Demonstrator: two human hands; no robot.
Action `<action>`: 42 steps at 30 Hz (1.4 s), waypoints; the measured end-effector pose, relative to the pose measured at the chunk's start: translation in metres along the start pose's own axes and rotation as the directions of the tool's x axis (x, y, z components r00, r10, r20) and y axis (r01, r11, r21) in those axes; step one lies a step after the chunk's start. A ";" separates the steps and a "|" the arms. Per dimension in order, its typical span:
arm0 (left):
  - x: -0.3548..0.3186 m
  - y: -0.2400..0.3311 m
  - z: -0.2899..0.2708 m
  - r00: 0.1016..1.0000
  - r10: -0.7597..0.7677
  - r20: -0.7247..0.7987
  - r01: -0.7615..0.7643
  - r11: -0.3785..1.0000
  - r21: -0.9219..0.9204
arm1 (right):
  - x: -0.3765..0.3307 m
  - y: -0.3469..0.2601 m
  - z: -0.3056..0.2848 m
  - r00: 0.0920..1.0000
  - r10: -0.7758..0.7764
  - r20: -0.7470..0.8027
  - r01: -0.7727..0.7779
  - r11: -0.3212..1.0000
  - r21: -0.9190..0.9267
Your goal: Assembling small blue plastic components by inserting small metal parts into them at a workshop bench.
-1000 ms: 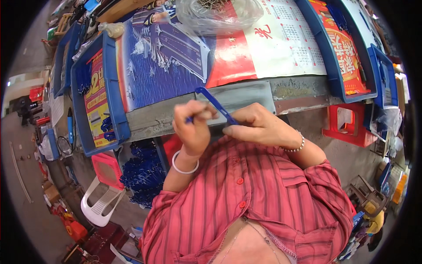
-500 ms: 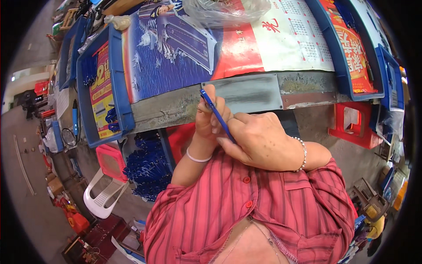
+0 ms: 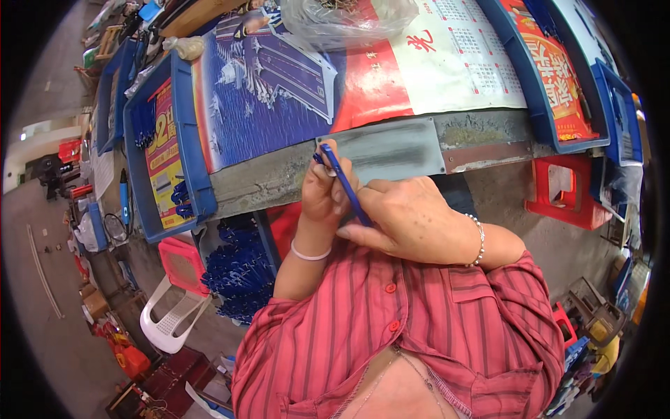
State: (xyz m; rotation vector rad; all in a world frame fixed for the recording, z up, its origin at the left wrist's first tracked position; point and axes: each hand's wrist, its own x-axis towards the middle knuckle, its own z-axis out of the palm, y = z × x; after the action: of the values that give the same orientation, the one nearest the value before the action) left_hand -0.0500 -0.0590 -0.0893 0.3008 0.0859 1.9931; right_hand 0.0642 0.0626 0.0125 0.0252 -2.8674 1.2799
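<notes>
My left hand (image 3: pixel 323 194) is raised near the table's front edge, fingers curled in a pinch. Between its thumb and fingers is a slim blue stick-like piece (image 3: pixel 347 188), slanting from upper left to lower right. At its upper end, a small dark blue bit sits against the fingertips; its kind is too small to tell. From the right, my right hand (image 3: pixel 417 218) grips the lower end of the piece, its thumb below and its fingers bent. Part of the piece is hidden inside this grip. Both hands are close together in front of the striped shirt.
Blue trays with blue pieces stand at left (image 3: pixel 183 133) and right (image 3: pixel 534 84). A clear plastic bag (image 3: pixel 349 31) lies on the poster-covered table. Below the table is a heap of blue pieces (image 3: pixel 241 272). Red-and-white (image 3: pixel 171 314) and red (image 3: pixel 569 202) stools stand on either side.
Both hands stay joined on the blue piece, with a small shift of the fingers. A small dark bit now shows beside its upper end. The whole view has shifted slightly.
</notes>
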 end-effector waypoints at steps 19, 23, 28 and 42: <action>0.006 -0.009 0.094 0.970 0.130 0.203 -0.102 -0.542 0.834 | 0.007 0.029 0.003 0.855 0.262 -0.447 -0.080 0.919 0.385; 0.004 -0.023 0.079 0.967 0.070 0.246 -0.090 -0.806 0.585 | 0.013 0.050 0.016 0.825 0.284 -0.489 -0.045 0.896 0.442; 0.004 -0.013 0.070 0.976 0.054 0.211 -0.112 -0.704 0.701 | 0.007 0.066 0.029 0.855 0.468 -0.224 -0.147 0.632 0.760; 0.020 -0.014 -0.005 0.957 -0.220 0.186 -0.276 -0.510 0.815 | -0.025 0.093 0.000 0.978 0.112 -0.176 -0.134 0.984 -0.119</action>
State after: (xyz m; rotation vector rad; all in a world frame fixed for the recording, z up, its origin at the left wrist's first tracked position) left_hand -0.0470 -0.0344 -0.0929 1.8755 1.9341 1.0569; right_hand 0.0873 0.1254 -0.0568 -0.2523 -2.8360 1.0504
